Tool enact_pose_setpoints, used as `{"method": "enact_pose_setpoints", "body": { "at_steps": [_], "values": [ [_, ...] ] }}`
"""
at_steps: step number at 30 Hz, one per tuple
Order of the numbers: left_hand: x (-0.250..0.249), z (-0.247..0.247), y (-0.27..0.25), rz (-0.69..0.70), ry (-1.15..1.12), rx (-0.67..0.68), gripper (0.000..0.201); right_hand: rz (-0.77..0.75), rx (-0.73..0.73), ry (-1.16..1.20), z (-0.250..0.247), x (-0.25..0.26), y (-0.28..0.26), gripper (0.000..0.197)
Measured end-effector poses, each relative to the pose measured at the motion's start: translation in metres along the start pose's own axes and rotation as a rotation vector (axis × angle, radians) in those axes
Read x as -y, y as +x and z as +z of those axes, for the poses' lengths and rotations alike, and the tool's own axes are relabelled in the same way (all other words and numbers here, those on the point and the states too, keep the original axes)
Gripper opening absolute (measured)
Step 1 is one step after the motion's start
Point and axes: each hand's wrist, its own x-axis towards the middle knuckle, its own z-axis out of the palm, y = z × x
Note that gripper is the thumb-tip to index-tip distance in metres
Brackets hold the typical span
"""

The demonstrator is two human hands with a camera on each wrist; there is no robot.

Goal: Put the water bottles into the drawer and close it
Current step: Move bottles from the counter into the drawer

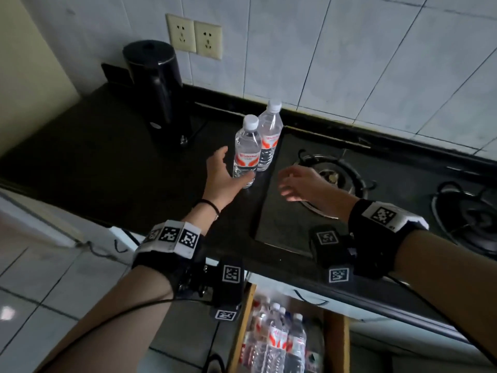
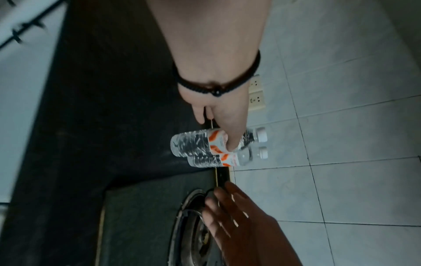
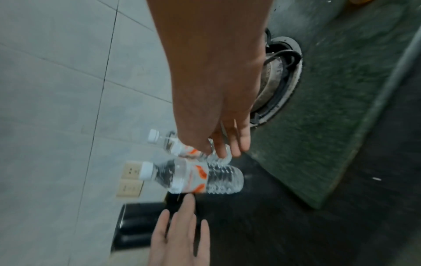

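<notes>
Two clear water bottles with white caps and orange labels stand side by side on the black counter (image 1: 134,168). The near bottle (image 1: 247,152) has my left hand (image 1: 227,168) spread around its lower half, thumb in front of its base and fingers off to its left, not closed. The far bottle (image 1: 269,135) stands just behind and to the right. My right hand (image 1: 286,184) hovers open over the stove, short of the far bottle (image 3: 180,149). Below the counter the wooden drawer (image 1: 243,327) is pulled out and holds several bottles (image 1: 279,340).
A black kettle (image 1: 154,84) stands at the back left on the counter. The gas stove's left burner (image 1: 332,176) lies under my right hand, and a second burner (image 1: 468,211) is further right. Wall sockets (image 1: 193,36) sit on the tiled wall.
</notes>
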Motion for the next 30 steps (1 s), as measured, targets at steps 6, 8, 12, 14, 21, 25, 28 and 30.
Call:
{"method": "enact_pose_setpoints", "body": {
  "at_steps": [6,8,12,14,21,25,28,30],
  "values": [
    [0.008,0.029,0.066,0.167,-0.019,-0.016,0.098,-0.039,-0.3,-0.045,-0.009,0.016,0.063,0.051],
    [0.01,0.028,0.08,0.155,-0.025,0.022,0.101,-0.05,-0.331,-0.091,-0.006,0.021,0.082,0.069],
    [0.011,0.018,0.095,0.193,0.035,0.061,0.077,-0.072,-0.33,-0.12,0.001,0.036,0.11,0.1],
    [0.013,0.01,0.098,0.23,0.038,0.04,0.068,-0.084,-0.339,-0.099,0.006,0.043,0.122,0.105],
    [0.027,-0.039,0.102,0.222,0.069,-0.017,0.064,-0.187,-0.567,0.018,0.046,0.047,0.144,0.077],
    [0.034,-0.062,0.1,0.203,0.147,-0.032,0.067,-0.137,-0.691,-0.042,0.061,0.041,0.138,0.071],
    [0.039,-0.061,0.094,0.142,0.102,-0.016,0.071,-0.17,-0.632,-0.107,0.061,0.036,0.121,0.067],
    [0.04,-0.052,0.088,0.084,0.045,0.015,0.071,-0.187,-0.591,-0.125,0.064,0.029,0.107,0.065]
  ]
}}
